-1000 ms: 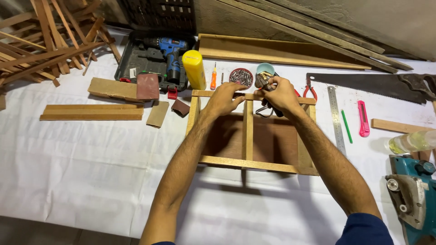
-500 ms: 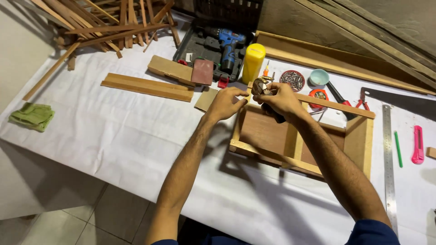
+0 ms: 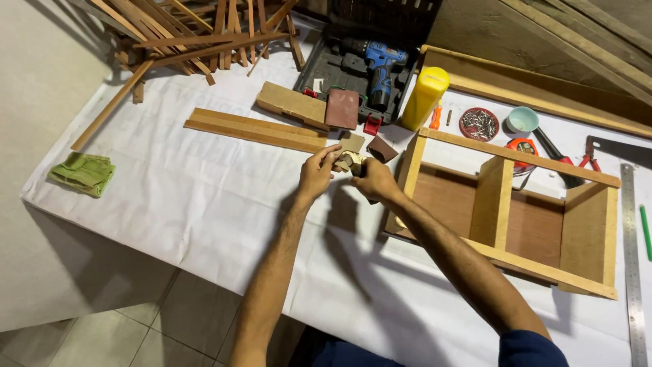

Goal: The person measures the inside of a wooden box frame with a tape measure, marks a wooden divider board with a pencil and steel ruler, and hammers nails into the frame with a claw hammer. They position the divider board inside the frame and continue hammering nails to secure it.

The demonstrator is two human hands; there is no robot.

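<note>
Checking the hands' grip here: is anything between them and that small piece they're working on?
Nothing visible. Both the left hand and right hand already touch the small tan piece, held just above the white table cover.

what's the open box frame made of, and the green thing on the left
Open rectangular box frame: looks like bare, unfinished wood, pale slats with visible grain over a darker reddish-brown back panel, possibly plywood. Crumpled green cloth: seems soft fabric, going by its folds and matte surface.

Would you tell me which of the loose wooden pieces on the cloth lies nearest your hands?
The small wood block, just beyond the left hand; the long plank and the thick block lie farther off.
</note>
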